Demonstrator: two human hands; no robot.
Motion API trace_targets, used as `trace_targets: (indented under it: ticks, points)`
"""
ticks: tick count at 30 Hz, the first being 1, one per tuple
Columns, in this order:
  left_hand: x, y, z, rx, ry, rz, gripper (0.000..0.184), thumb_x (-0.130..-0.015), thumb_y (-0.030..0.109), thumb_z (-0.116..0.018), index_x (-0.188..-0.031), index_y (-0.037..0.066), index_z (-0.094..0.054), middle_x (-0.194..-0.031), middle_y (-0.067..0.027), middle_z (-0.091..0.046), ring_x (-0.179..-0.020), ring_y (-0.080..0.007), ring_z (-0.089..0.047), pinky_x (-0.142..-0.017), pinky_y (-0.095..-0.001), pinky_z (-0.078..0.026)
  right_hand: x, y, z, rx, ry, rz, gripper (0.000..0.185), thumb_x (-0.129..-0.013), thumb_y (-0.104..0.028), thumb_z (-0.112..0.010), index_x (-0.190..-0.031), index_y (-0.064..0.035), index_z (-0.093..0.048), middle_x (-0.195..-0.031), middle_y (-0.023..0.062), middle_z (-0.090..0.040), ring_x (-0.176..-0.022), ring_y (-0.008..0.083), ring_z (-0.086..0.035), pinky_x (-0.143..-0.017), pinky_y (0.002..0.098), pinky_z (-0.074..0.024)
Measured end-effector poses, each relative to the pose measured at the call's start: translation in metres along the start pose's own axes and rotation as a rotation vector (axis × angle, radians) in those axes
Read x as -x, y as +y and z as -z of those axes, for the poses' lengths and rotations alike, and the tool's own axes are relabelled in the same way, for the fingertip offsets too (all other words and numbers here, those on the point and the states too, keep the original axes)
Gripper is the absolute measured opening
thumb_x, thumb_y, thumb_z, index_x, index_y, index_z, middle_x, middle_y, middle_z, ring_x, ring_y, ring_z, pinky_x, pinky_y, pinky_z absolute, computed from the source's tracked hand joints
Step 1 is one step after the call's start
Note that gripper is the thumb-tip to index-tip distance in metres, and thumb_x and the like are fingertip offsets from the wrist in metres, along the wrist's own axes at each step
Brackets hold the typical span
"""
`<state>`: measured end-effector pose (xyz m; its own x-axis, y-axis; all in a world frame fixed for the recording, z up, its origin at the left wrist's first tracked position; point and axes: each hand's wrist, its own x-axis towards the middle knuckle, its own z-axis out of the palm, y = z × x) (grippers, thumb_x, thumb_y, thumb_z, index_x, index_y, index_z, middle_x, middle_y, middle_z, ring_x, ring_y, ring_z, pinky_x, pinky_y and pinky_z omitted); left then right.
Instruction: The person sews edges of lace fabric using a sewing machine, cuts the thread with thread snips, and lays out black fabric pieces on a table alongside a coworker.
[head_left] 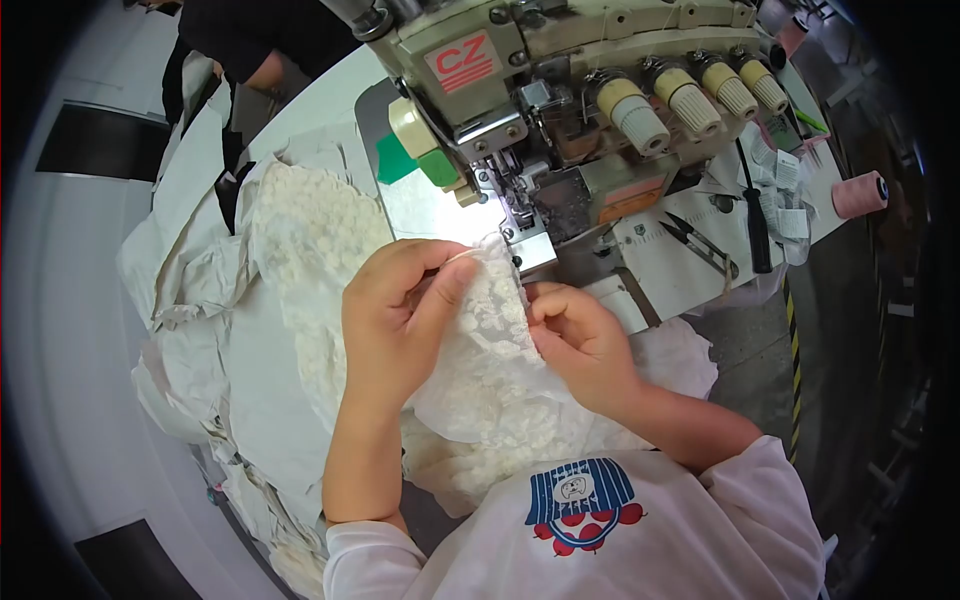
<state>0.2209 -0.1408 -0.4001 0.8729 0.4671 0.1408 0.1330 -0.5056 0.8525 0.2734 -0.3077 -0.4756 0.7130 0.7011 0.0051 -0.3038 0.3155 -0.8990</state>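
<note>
Head view — left hand [398,305] pinches lace fabric [494,325] at nine o'clock, right hand [582,345] at three — sewing machine [560,110], one o'clock.

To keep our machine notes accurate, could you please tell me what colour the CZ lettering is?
The CZ lettering is red, seen best in the head view.

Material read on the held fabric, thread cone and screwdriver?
Held fabric: likely sheer mesh with matte lace, semi-transparent with raised motifs. Pink thread cone: fiber, apparently synthetic, slight sheen. Screwdriver: probably plastic handle, dark and smooth; shaft likely metal.
</note>
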Motion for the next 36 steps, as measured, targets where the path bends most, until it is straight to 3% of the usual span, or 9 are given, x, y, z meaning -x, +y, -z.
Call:
trace_targets:
  ticks: [3, 8, 11, 14, 20, 22, 26, 28, 36]
  points:
    - [-0.002, -0.005, -0.001, 0.006, 0.045, -0.068, 0.010, -0.082, 0.007, -0.070, -0.089, -0.001, -0.069, -0.078, -0.0064, -0.063, -0.068, -0.0133, -0.058, -0.060, -0.0233, -0.046, 0.001, 0.000, 0.003, 0.149, 0.016, 0.047, 0.017, -0.091, -0.015, -0.060, -0.094, 0.0014, -0.063, -0.098, 0.0069, -0.058, -0.081, 0.0110, -0.051, -0.068, 0.0249, -0.0425]
    - [-0.002, 0.005, 0.001, -0.127, 0.007, -0.075, 0.009, -0.080, 0.005, -0.070, -0.088, 0.001, -0.071, -0.077, -0.0069, -0.063, -0.068, -0.0164, -0.058, -0.059, -0.0258, -0.045, -0.008, -0.019, 0.004, 0.544, -0.192, 0.022, 0.027, -0.088, -0.017, -0.063, -0.069, -0.0002, -0.054, -0.064, 0.0083, -0.048, -0.062, 0.0228, -0.047, -0.056, 0.0347, -0.0371]
    - [0.002, 0.008, 0.003, -0.237, -0.042, -0.142, 0.011, -0.078, 0.005, -0.070, -0.088, 0.004, -0.072, -0.076, -0.0074, -0.062, -0.067, -0.0207, -0.058, -0.061, -0.0279, -0.046, -0.003, -0.021, 0.002, 0.508, -0.170, 0.053, 0.033, -0.088, -0.017, -0.063, -0.063, -0.0004, -0.048, -0.059, 0.0091, -0.042, -0.058, 0.0259, -0.043, -0.055, 0.0372, -0.0346]
    - [0.002, 0.003, 0.001, -0.346, -0.024, -0.216, 0.010, -0.077, 0.006, -0.072, -0.086, 0.004, -0.071, -0.077, -0.0076, -0.062, -0.068, -0.0213, -0.059, -0.061, -0.0293, -0.046, 0.000, -0.018, 0.005, 0.514, -0.183, 0.042, 0.031, -0.089, -0.017, -0.062, -0.065, -0.0002, -0.050, -0.060, 0.0097, -0.044, -0.059, 0.0264, -0.045, -0.055, 0.0369, -0.0360]
    - [-0.006, 0.003, -0.001, -0.220, 0.029, -0.094, 0.012, -0.074, 0.005, -0.074, -0.080, 0.003, -0.064, -0.077, -0.0067, -0.063, -0.066, -0.0196, -0.060, -0.058, -0.0286, -0.047, 0.000, -0.019, 0.003, 0.494, -0.172, 0.049, 0.029, -0.090, -0.017, -0.060, -0.068, 0.0001, -0.051, -0.063, 0.0113, -0.046, -0.059, 0.0279, -0.046, -0.057, 0.0368, -0.0385]
    - [-0.006, 0.001, -0.001, -0.194, 0.003, -0.092, 0.010, -0.078, 0.004, -0.073, -0.083, 0.001, -0.065, -0.079, -0.0027, -0.059, -0.061, -0.0070, -0.050, -0.051, -0.0189, -0.038, 0.000, -0.022, 0.004, 0.499, -0.172, 0.029, 0.029, -0.090, -0.016, -0.061, -0.067, -0.0001, -0.051, -0.063, 0.0111, -0.046, -0.058, 0.0275, -0.046, -0.056, 0.0366, -0.0382]
    - [-0.008, 0.002, -0.002, -0.216, -0.005, -0.112, 0.010, -0.078, 0.003, -0.073, -0.082, 0.001, -0.065, -0.079, -0.0025, -0.059, -0.061, -0.0068, -0.050, -0.052, -0.0187, -0.039, 0.001, -0.024, 0.003, 0.500, -0.165, -0.010, 0.031, -0.089, -0.015, -0.063, -0.065, -0.0006, -0.051, -0.060, 0.0103, -0.045, -0.055, 0.0258, -0.044, -0.051, 0.0360, -0.0363]
    - [-0.009, 0.004, -0.003, -0.207, 0.037, -0.079, 0.011, -0.075, 0.004, -0.074, -0.080, 0.004, -0.064, -0.075, -0.0063, -0.063, -0.062, -0.0177, -0.059, -0.054, -0.0263, -0.046, 0.001, -0.021, 0.003, 0.511, -0.155, 0.000, 0.032, -0.087, -0.015, -0.064, -0.063, -0.0006, -0.050, -0.058, 0.0100, -0.044, -0.053, 0.0251, -0.043, -0.050, 0.0359, -0.0353]
    - [-0.011, 0.005, -0.003, -0.235, 0.042, -0.089, 0.011, -0.075, 0.003, -0.074, -0.078, 0.004, -0.063, -0.073, -0.0059, -0.062, -0.059, -0.0167, -0.058, -0.051, -0.0259, -0.045, -0.001, -0.021, 0.002, 0.500, -0.114, 0.000, 0.039, -0.084, -0.015, -0.070, -0.056, -0.0004, -0.046, -0.052, 0.0083, -0.040, -0.049, 0.0217, -0.039, -0.046, 0.0349, -0.0317]
